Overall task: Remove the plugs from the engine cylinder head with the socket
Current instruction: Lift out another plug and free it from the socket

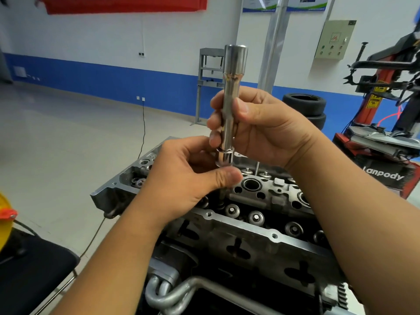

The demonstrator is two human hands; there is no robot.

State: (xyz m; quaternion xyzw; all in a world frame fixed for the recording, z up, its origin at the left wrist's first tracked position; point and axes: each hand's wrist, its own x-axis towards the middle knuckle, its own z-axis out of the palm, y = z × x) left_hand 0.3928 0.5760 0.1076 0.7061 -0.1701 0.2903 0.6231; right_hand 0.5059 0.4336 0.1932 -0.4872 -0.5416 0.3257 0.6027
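Note:
A long chrome socket [234,71] stands upright in the air above the grey engine cylinder head [261,237]. My right hand [263,130] grips the socket's middle, thumb in front and fingers curled behind. My left hand [193,176] pinches at the socket's lower end, where a dark stem [221,196] sticks out below my thumb; most of it is hidden, so I cannot tell what it is. An open round plug well [251,184] shows on the head just right of my left thumb, and a second well [303,197] lies further right.
Valve spring caps [255,217] line the head's near side. A black chair seat [29,267] and a yellow item [4,221] stand at the left. Stacked tyres [305,108], a red tyre machine [386,103] and a grey press frame [208,83] stand behind. Metal pipes [168,294] run below.

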